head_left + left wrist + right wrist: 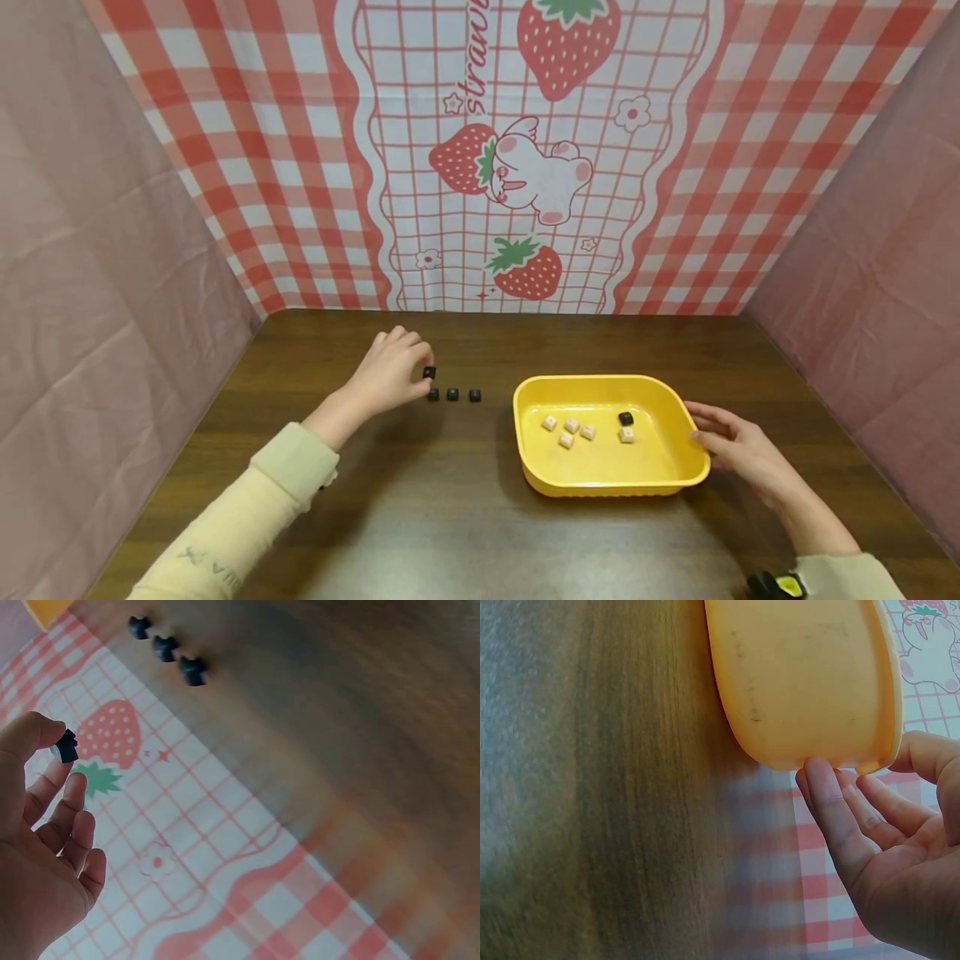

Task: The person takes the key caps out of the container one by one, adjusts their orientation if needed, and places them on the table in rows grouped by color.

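My left hand (388,372) pinches a small black keycap (429,372) between thumb and forefinger; the left wrist view shows the same black keycap (66,746) at the fingertips. Just below and to the right of it, three black keycaps (452,394) lie in a row on the table. At the right, my right hand (746,450) grips the end of a yellow plastic tray (611,483), thumb at the rim and fingers against the outer wall. Inside the tray lie several beige keycaps (588,432) and one black keycap (626,418).
The dark wooden table (405,533) runs back to a red-and-white checked cloth (300,167) with strawberry prints. Pink cloth (97,292) hangs on the left, and another pink cloth (877,275) on the right.
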`<state>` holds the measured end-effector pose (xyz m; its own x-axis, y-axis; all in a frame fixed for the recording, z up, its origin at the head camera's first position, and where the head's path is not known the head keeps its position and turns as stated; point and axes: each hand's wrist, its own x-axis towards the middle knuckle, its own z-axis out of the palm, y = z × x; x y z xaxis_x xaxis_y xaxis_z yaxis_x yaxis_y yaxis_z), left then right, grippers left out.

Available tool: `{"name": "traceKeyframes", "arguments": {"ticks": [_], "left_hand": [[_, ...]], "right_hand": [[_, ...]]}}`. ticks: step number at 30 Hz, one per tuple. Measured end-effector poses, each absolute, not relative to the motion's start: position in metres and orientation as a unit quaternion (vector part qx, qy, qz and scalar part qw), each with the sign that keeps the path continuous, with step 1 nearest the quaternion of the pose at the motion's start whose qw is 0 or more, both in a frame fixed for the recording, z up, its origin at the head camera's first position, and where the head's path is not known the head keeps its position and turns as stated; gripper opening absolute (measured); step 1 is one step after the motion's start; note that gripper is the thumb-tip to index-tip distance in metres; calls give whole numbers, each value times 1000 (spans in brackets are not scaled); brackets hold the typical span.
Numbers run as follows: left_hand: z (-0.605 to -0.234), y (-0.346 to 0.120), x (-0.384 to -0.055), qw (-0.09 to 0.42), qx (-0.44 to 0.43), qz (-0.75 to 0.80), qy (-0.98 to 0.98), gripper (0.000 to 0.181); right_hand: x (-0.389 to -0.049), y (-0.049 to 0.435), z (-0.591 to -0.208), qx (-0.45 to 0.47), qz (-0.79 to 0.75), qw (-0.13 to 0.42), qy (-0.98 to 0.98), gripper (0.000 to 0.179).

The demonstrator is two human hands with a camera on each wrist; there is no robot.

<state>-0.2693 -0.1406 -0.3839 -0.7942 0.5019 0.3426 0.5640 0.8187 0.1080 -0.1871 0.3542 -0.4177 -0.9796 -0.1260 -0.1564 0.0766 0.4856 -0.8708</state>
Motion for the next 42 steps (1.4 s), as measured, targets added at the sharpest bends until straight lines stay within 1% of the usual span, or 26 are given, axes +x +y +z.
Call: {"name": "traceKeyframes", "arguments": {"ticks": [16,23,36,42], "left_hand": [[-421,-157,-283,92,-240,-96,-962,19],[-432,-159,-290,75,-243,-85,-963,19],[-434,-160,-292,38,-238,-68,-968,19],[-432,-157,-296,40,-234,-89,-967,19]], "right_hand": [[-187,355,-418,-18,-501,97,860,65],[-188,356,-419,-25,-508,94,856,64],[-188,356,-418,-16,-503,95,859,65],[-188,355,-418,-21,-509,95,855,64]]}}
